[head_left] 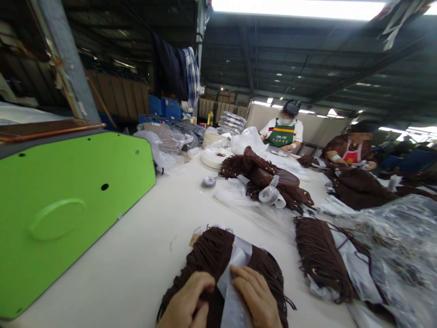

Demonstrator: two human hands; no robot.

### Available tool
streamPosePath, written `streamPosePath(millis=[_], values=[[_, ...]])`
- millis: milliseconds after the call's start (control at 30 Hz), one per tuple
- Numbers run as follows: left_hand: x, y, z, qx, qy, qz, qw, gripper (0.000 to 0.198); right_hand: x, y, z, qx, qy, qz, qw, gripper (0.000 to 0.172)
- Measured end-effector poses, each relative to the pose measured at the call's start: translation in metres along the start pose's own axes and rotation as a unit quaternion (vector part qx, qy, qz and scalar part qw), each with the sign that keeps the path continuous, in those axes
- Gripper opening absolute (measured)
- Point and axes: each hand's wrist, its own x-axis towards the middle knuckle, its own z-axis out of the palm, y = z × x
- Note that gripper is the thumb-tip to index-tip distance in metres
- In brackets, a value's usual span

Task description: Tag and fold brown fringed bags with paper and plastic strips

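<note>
A brown fringed bag (208, 257) lies on the white table (143, 255) right in front of me, with a strip of pale grey paper (235, 273) running down its middle. My left hand (186, 303) rests on the fringe at the bag's near left, its fingers curled and pinched at the edge of the paper. My right hand (256, 296) lies flat on the paper and the fringe beside it, fingers stretched toward the left hand.
A bright green machine housing (64, 205) fills the left side. More brown fringed bags (321, 259) and clear plastic bags (403, 237) lie to the right, a further pile (266, 175) mid-table, tape rolls (209, 182) beyond. Two people in aprons (282, 134) work at the far end.
</note>
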Motion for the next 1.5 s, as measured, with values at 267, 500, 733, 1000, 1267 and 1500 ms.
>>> streamPosePath(millis=[267, 500, 733, 1000, 1267, 1500], values=[[0.065, 0.042, 0.002, -0.036, -0.101, -0.318, 0.942, 0.021, -0.003, -0.018, -0.005, 0.181, 0.119, 0.333, 0.918, 0.025], [0.069, 0.033, 0.008, -0.133, -0.073, -0.389, 0.909, 0.017, -0.03, -0.01, -0.01, 0.142, 0.131, 0.374, 0.907, 0.029], [0.064, 0.037, 0.015, -0.199, -0.102, -0.376, 0.899, 0.015, -0.012, -0.024, 0.002, 0.186, 0.138, 0.298, 0.926, 0.022], [0.062, 0.028, 0.004, -0.19, -0.177, -0.287, 0.922, 0.011, -0.006, -0.024, 0.008, 0.053, 0.092, 0.021, 0.994, 0.028], [0.066, 0.025, -0.016, -0.077, -0.279, -0.186, 0.939, 0.019, 0.004, -0.027, 0.002, -0.099, 0.092, -0.093, 0.986, 0.023], [0.097, 0.002, -0.01, 0.136, -0.194, -0.094, 0.967, 0.038, 0.001, -0.027, 0.02, -0.086, 0.198, -0.067, 0.974, 0.03]])
